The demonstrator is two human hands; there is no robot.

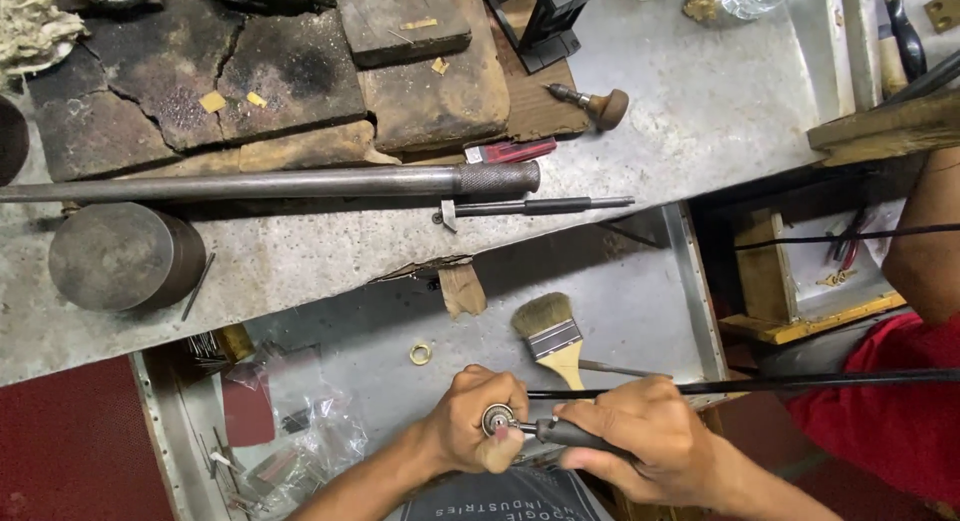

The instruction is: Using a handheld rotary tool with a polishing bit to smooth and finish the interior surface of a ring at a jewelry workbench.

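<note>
My right hand (pixel 640 436) grips a dark rotary handpiece (pixel 575 436) whose black flexible shaft (pixel 800 381) runs off to the right. My left hand (pixel 480 421) is closed around the handpiece's metal chuck tip (pixel 497 419), with the thumb pressed beside it. Both hands hover over an open metal drawer tray (pixel 640 301) below the bench edge. A small gold ring (pixel 420 354) lies in the tray just left of my left hand. A flat paintbrush (pixel 552 333) with a pale wooden handle lies right behind my hands.
On the bench lie a long steel mandrel (pixel 270 184), a thin steel rod (pixel 540 206), a metal cylinder block (pixel 120 256), a wooden-knobbed graver (pixel 600 106) and charred soldering blocks (pixel 280 71). Plastic bags (pixel 300 441) fill the tray's left corner. A wooden compartment (pixel 790 281) stands at right.
</note>
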